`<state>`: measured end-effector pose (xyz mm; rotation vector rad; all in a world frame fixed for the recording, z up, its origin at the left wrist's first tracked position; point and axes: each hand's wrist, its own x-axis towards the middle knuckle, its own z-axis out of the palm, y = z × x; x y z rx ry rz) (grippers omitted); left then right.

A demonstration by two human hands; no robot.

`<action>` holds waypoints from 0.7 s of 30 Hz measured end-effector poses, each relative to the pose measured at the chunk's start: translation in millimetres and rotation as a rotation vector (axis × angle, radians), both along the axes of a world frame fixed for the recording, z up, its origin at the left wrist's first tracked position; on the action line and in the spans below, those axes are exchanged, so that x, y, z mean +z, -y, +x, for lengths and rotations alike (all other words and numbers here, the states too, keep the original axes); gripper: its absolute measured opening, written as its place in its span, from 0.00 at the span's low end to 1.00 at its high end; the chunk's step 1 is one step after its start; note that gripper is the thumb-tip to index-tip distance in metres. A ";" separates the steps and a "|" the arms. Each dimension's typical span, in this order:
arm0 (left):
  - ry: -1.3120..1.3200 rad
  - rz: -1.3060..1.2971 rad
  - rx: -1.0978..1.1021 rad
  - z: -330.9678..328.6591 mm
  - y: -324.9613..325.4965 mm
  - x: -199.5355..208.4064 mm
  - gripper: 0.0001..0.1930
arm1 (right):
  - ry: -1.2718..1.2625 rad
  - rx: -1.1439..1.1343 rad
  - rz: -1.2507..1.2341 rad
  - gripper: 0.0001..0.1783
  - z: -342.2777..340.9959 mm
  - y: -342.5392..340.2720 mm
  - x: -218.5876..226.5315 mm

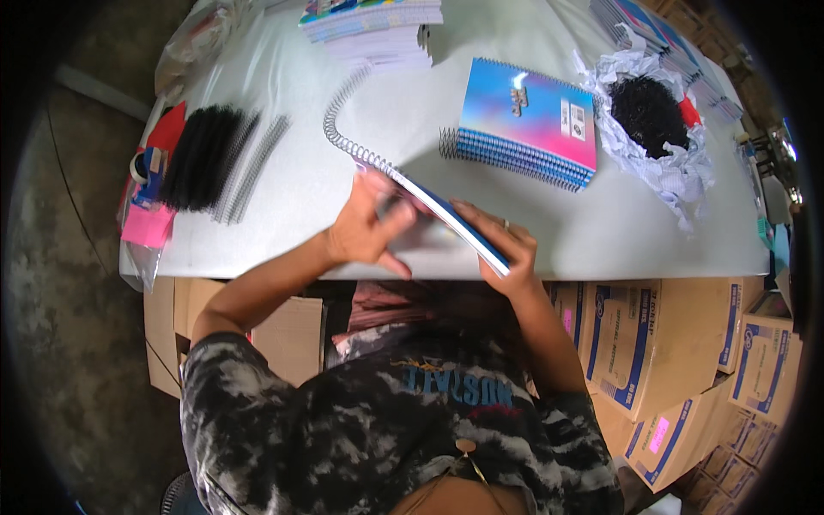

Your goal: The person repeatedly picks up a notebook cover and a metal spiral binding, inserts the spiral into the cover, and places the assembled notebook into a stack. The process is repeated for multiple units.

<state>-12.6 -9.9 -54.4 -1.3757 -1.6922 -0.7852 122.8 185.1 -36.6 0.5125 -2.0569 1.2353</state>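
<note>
A thin notebook point(459, 223) with a blue edge is held tilted on its side above the near part of the table. My right hand point(506, 245) grips its near end, fingers over the outer face. From the notebook's far end a loose wire spiral coil point(339, 129) curves away, partly threaded along the spine. Beside the notebook's far end is my left hand point(369, 219), open, its fingers spread and slightly blurred. Its fingertips are close to the coil; whether they touch it I cannot tell.
Spiral notebooks point(528, 120) are stacked at right centre. Black coils lie in crumpled paper point(648, 184) farther right. At left are bundled black coils point(206, 159), silver coils point(249, 172) and a tape roll point(138, 167). Unbound page blocks point(386, 43) stand at the back. Cardboard boxes point(678, 335) fill the lower right.
</note>
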 end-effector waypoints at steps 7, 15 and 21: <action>0.166 -0.092 0.105 -1.1 -10.4 19.2 0.53 | -0.002 0.006 0.015 0.21 1.4 7.7 -2.7; -0.046 -0.083 -0.037 28.4 -7.9 -3.0 0.44 | -0.011 0.024 0.051 0.19 0.4 15.0 0.0; -0.412 0.058 -0.113 18.9 -25.6 27.8 0.48 | -0.020 -0.002 0.043 0.21 1.0 10.1 -2.5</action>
